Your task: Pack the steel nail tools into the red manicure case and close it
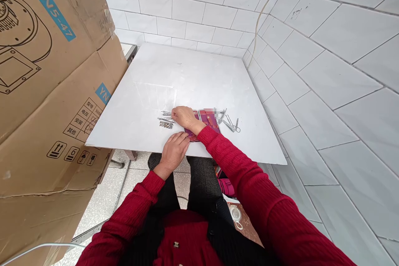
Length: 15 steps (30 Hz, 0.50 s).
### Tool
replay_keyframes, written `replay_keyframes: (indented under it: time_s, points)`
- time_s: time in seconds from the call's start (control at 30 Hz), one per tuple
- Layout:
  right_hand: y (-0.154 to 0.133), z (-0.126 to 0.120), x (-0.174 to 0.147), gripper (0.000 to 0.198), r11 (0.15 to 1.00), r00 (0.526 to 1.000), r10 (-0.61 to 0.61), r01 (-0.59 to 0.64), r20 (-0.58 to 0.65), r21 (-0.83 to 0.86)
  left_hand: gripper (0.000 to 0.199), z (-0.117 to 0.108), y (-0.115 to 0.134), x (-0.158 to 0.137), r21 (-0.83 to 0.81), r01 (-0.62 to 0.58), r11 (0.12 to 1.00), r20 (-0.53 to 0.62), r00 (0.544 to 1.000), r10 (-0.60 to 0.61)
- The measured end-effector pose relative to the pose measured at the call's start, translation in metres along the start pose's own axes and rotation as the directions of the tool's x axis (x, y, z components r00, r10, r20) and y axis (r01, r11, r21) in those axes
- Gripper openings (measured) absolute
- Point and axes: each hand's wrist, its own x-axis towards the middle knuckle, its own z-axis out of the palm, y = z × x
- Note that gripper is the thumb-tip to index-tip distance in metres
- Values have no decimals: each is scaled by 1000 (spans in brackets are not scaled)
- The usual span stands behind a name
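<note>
A purple-red manicure case (209, 121) lies unfolded on the white table, partly covered by my right hand and forearm. My right hand (184, 117) reaches across its left half, fingers drawn together beside a group of slim metal tools (166, 119). Whatever those fingers hold is hidden. My left hand (175, 149) rests at the lower left edge of the case, its fingers stretched out and touching that edge. To the case's right lie small scissors (237, 126) and other silver tools (229, 124).
Large cardboard boxes (56, 133) stand close along the table's left side. A tiled wall (311, 75) runs along the right, with a thin cable (257, 29) hanging in the corner. The white tabletop (199, 70) reaches to the back wall; my legs are below its front edge.
</note>
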Motion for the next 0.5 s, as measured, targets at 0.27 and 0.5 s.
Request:
replay_keyframes:
  time_s: [0.27,0.5]
  points:
    - [-10,-3,5,22,997,999,-33,34,-26,68,22,0,0,0,-16,5,1000,-3,1000,-5]
    - [-6,-4,6,21,993,997,17,-9,-70,114,20,0,1,0,26,-15,1000,-38,999,16]
